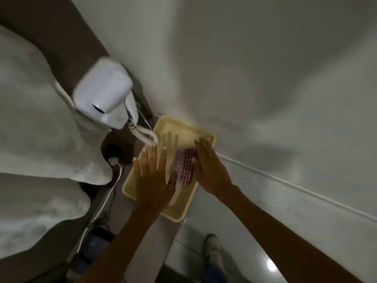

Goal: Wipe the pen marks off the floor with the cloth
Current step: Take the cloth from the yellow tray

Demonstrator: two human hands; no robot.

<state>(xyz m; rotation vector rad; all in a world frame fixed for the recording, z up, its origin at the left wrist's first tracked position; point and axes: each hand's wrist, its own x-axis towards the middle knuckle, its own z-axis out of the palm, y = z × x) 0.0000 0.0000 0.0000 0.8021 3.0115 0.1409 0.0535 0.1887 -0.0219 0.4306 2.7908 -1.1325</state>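
The red-and-white checked cloth (184, 167) lies in a pale yellow rectangular plastic tray (183, 209). The right hand (210, 170) pinches its edge; the left hand (153, 178) hovers with fingers spread.

Pale, plain wall (265, 58) fills the upper and right view, dimly lit, soft shadows across it. White wall-mounted hair dryer (104, 97) at left with coiled cord (142, 134) hanging below. Round dark socket (113, 154) beneath, white plug and cable (106, 199) running down. Glossy tiled floor (255, 262) at bottom, one bright light reflection (271, 265).
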